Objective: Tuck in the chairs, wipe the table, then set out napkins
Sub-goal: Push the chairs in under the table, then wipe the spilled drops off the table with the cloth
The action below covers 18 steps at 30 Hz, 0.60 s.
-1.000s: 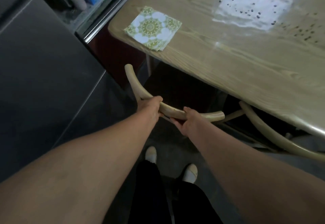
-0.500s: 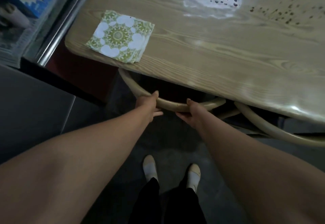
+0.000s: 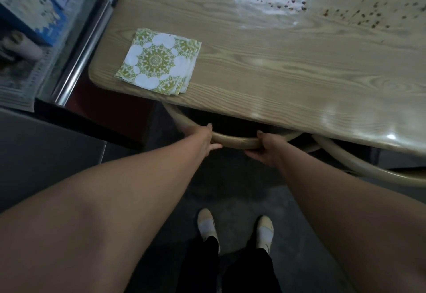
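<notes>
head view: only one view
hands: 2. left hand (image 3: 202,137) and right hand (image 3: 267,146) both wrapped around the curved top rail of chair 1, centre of frame
chairs: 2 visible. chair 1 (image 3: 232,140) centre, rail right at the near edge of the surface, rest hidden under it. chair 2 (image 3: 368,169) lower right, only its curved rail shows, partly under the edge
surface: 1, wood-grain top (image 3: 288,67) filling the upper right of the frame
napkins: 1 stack (image 3: 159,61), green and white pattern, near the rounded corner of the surface at centre left; sheet count cannot be told
crumbs: many dark specks (image 3: 359,14) scattered upper right, too many and too small to count; some sit in a bright glare patch at top centre
feet: 2, light shoes (image 3: 207,226) at bottom centre on the dark floor, black trousers below
other: metal rail (image 3: 78,62) running diagonally at left, just beside the surface; blue box (image 3: 36,16) and printed packages upper left, blurred
blocking: both forearms cover the lower left and lower right; the surface hides the chair seats
</notes>
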Tool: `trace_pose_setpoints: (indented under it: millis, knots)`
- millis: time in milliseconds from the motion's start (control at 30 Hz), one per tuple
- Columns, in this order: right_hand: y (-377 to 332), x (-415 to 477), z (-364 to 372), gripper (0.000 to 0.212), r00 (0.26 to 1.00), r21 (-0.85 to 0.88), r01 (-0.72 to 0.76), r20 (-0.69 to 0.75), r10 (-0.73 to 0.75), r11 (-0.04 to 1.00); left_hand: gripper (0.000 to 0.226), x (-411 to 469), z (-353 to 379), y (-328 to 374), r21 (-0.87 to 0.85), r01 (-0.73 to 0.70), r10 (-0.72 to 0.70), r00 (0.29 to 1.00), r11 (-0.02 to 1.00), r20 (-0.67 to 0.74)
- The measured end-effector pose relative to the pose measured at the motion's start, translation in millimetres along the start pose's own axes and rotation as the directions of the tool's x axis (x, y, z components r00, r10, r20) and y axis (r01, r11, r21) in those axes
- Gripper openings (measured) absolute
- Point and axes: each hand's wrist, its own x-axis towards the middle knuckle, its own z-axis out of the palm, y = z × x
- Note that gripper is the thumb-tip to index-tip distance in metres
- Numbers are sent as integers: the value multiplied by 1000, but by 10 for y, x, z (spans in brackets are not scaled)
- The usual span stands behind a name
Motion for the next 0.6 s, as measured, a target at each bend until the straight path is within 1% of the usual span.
trace_pose_setpoints:
  millis: [133,233,300,333,400,433,500,567,600]
  knots:
    - [-80,-126,-41,38,999,-163,-30,-43,23,986,62,-53,-107,34,192,17,-35,995,981,94]
    - [-69,-253,-73,38,998,-305,-61,-43,50,950,56,-109,-204,117,308,28,-50,997,951,65]
    - [-83,-375,-50,30,998,-390,-70,-26,65,918,45,-193,-262,203,390,-5,-18,998,921,54]
    - [-103,-435,-10,24,998,-403,-61,-14,60,913,39,-229,-285,244,436,-33,10,998,899,56]
    - [-200,-555,112,19,999,-403,-5,35,21,915,32,-335,-312,343,518,-108,77,994,848,82]
    - [-296,-626,198,21,998,-401,41,69,-14,915,31,-429,-306,431,534,-155,110,987,831,116]
    - [-418,-700,338,29,992,-404,108,101,-74,908,32,-558,-281,532,533,-224,145,972,816,187]
    - [-560,-766,441,28,984,-398,170,115,-135,901,34,-656,-248,651,509,-255,148,959,822,242]
    - [-663,-789,489,27,978,-385,201,125,-165,901,31,-681,-223,741,489,-274,163,952,828,258]
